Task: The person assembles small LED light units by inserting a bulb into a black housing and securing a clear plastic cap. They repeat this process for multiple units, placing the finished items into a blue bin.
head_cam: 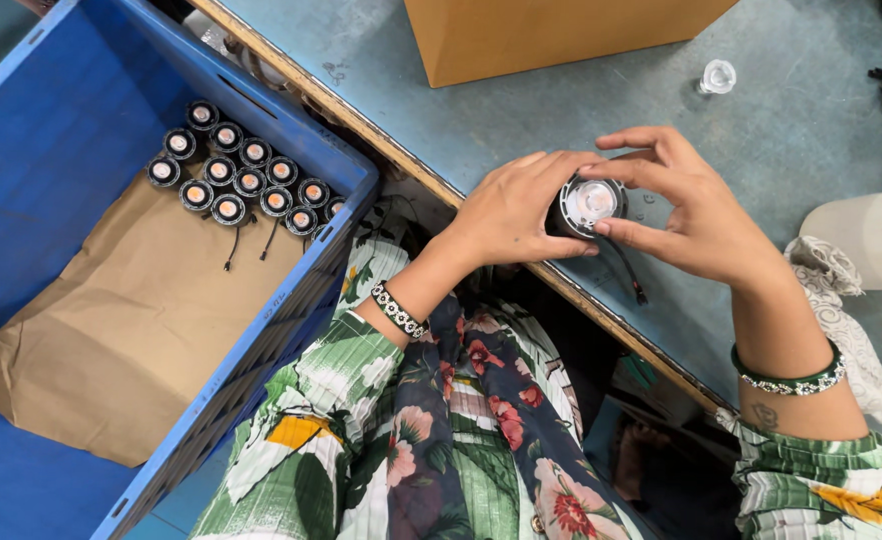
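While both hands close around it, a small round black lamp (588,204) with a clear lens sits at the near edge of the grey table (781,120); the left hand (516,212) wraps its side in a snug grip, and the right hand (683,205) pinches its rim between thumb and fingers; a thin black wire (629,272) trails from the lamp toward the person; left of the lamp stands a blue crate (51,150) lined with brown paper (131,320), holding rows of similar lamps (241,182); beyond the lamp rests a cardboard box (551,35), with a small clear lens (718,76) near it.
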